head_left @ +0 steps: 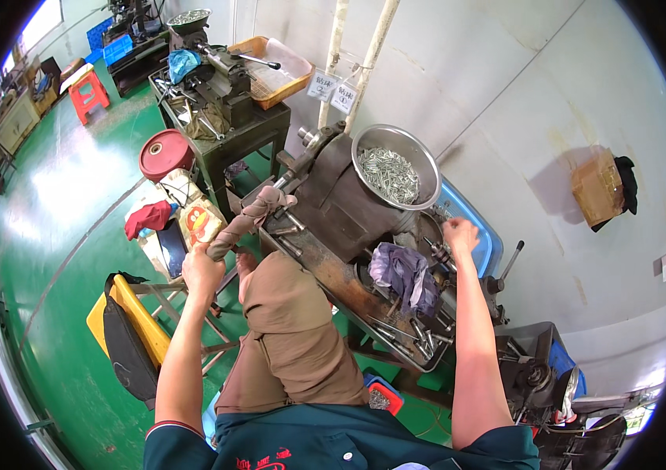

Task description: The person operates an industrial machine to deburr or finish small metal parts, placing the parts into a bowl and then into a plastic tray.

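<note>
My left hand (202, 272) is wrapped round the lower end of a lever (245, 222) bound in brownish cloth, which slants up to the machine. My right hand (460, 234) has its fingers drawn together beside the machine's chuck (441, 254); whatever they pinch is too small or hidden. Between my hands stands the dark machine body (352, 204). On top of it rests a steel bowl (361, 141) full of small shiny metal pins (389, 175). A crumpled purple-grey rag (402, 272) lies on the machine, near my right forearm.
Behind my right hand is a blue tray (489, 249). Loose metal tools (419, 338) lie on the bench's near end. At left stand a yellow stool (135, 323) with a black bag and a red round lid (166, 154). Another machine (227, 82) stands further back.
</note>
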`<state>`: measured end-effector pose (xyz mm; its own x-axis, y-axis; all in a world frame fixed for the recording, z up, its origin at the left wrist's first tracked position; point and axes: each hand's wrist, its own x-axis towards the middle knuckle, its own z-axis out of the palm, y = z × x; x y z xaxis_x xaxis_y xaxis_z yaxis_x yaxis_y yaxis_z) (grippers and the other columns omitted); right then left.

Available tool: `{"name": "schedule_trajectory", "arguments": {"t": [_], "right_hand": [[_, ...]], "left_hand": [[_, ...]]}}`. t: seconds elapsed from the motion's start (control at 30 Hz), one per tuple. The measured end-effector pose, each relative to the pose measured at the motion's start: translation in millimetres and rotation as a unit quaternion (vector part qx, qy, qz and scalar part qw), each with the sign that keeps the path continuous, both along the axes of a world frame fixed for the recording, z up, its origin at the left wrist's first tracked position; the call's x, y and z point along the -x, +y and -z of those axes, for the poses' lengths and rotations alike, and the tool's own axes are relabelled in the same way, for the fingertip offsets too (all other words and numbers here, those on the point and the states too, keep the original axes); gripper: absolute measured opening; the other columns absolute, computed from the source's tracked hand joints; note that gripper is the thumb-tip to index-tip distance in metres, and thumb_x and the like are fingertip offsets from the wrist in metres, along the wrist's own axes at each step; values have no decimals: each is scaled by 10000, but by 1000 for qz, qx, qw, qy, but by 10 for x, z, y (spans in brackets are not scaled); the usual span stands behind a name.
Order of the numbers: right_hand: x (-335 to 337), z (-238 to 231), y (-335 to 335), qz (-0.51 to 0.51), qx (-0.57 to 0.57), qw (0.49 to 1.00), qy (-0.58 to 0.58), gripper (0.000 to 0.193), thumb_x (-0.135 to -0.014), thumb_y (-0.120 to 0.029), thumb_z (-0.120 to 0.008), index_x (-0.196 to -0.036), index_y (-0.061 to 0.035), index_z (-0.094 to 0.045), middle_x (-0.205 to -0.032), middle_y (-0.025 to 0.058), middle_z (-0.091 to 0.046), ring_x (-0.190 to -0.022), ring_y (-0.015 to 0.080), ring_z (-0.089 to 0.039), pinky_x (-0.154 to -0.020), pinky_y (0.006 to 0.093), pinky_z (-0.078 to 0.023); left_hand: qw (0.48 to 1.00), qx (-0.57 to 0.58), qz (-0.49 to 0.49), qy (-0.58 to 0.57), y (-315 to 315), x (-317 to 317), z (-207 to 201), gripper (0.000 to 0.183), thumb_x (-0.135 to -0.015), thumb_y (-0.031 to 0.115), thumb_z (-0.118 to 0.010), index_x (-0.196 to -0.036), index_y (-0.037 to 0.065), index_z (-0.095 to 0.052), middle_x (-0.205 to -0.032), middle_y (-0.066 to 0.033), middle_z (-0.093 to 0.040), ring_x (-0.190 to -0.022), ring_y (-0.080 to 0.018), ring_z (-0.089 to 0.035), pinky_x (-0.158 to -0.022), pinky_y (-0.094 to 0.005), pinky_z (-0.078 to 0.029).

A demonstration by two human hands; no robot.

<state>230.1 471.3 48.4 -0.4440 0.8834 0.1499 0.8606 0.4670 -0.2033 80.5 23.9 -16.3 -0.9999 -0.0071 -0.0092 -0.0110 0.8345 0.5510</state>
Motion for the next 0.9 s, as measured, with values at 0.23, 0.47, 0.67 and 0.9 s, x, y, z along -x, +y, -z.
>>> {"name": "schedule_trajectory", "arguments": {"t": [0.23, 0.47, 0.67, 0.9], "right_hand": [[496, -538, -450, -270, -187, 909, 257, 253, -658, -231, -616, -868, -93, -591, -894, 71, -550, -907, 255, -465, -793, 372, -352], [947, -771, -748, -322, -15, 943, -86, 148, -569, -230, -650, -651, -107, -643, -722, 68, -613, -866, 235, -485, -768, 357, -348], [987, -657, -689, -325, 32, 942, -74, 90, -593, -203, -634, -647, -133, -649, -753, 67, -619, -867, 232, -506, -774, 363, -365], [865, -699, -606, -349, 20, 936, 49, 69, -620, -152, -616, -666, -110, -645, -665, 58, -604, -711, 202, -544, -671, 348, -426]], "left_hand": [[1000, 11, -3, -5, -36, 15, 9, 314, -603, 123, -583, -907, 48, -601, -791, -212, -579, -779, -349, -563, -705, -400, -453], [1000, -6, 3, -3, 37, -9, -46, 293, -609, 134, -586, -888, 48, -606, -772, -217, -581, -767, -346, -565, -705, -402, -452], [1000, -10, -1, 8, 8, -4, -26, 273, -613, 135, -584, -869, 44, -609, -753, -219, -581, -758, -348, -566, -696, -404, -451], [1000, -8, 1, 11, 24, 12, 14, 304, -607, 129, -583, -900, 51, -603, -766, -222, -578, -767, -354, -564, -703, -405, -450]]}}
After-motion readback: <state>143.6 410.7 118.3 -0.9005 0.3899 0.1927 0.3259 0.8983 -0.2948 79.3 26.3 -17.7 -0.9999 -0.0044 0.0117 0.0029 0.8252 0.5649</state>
